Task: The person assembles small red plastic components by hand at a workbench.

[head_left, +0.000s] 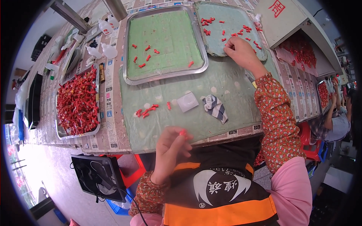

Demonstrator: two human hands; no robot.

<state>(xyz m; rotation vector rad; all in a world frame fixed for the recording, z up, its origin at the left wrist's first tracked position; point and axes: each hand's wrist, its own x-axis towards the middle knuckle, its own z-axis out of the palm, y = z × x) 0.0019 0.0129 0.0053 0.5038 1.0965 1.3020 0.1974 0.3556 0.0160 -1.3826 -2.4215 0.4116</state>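
My left hand (170, 148) is near the front edge of the table, thumb and fingers closed on a small red plastic piece (183, 133). Above the pale blue sheet (226, 24) at the far right, my right hand (241, 52) is curled with its fingertips together; what they hold, if anything, is hidden. Several similar red pieces (247, 28) lie scattered around it. A metal tray (127, 56) with a green lining carries a few more, spread apart. On the green mat (151, 130) before me sits a small cluster of red pieces (146, 110).
A white square card (187, 102) and a striped cloth (216, 108) lie on the mat. At left stands a tray heaped with red pieces (77, 101), with white bottles (108, 51) behind. An open cabinet (298, 26) with more red pieces is at right. Another person (332, 120) works farther right.
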